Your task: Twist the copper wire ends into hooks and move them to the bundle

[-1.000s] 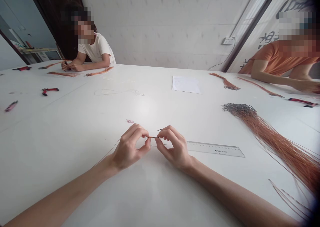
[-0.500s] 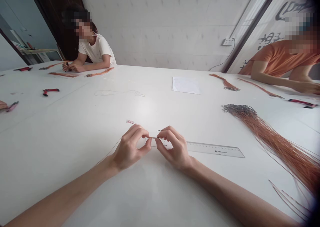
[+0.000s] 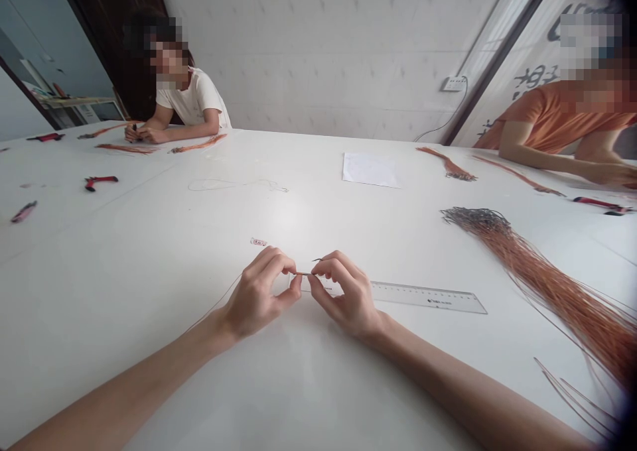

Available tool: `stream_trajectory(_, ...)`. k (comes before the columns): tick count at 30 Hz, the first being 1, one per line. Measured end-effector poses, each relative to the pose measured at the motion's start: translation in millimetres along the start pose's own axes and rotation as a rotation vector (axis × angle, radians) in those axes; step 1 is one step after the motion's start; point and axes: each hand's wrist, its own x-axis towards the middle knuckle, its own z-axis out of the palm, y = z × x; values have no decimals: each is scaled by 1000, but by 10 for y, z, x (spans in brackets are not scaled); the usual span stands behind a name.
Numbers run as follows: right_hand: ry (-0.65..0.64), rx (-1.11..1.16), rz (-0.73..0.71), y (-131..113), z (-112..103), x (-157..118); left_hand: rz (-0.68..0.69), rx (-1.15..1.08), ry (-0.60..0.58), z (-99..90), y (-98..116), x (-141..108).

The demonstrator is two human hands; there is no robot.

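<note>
Thumb and fingertips of my left hand (image 3: 263, 288) pinch a thin brown wire (image 3: 303, 274), whose long tail runs back over my left forearm. My right hand (image 3: 348, 292) pinches the same wire a short way to the right, and a dark end pokes out above its fingers. Below and behind both hands a clear ruler (image 3: 430, 297) lies on the white table (image 3: 199, 398), partly hidden by my right hand. A small printed label (image 3: 259, 242) lies just beyond my left hand.
At right lies a big bundle of brown wires (image 3: 537, 265); smaller bundles (image 3: 450, 164) lie farther back. A white paper (image 3: 371, 170) and red-handled pliers (image 3: 101, 182) are on the table. One person (image 3: 192, 103) sits at back left, another (image 3: 542, 123) at right.
A hand at the far left edge has left the view, leaving the pink-handled tool on the table. My own hands have barely moved and still pinch the wire.
</note>
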Motion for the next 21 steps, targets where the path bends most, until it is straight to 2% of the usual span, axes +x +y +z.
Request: stream_trajectory(21,-6,-5,-1,-3,-8,1,-12,-70,-8,-18,9,1)
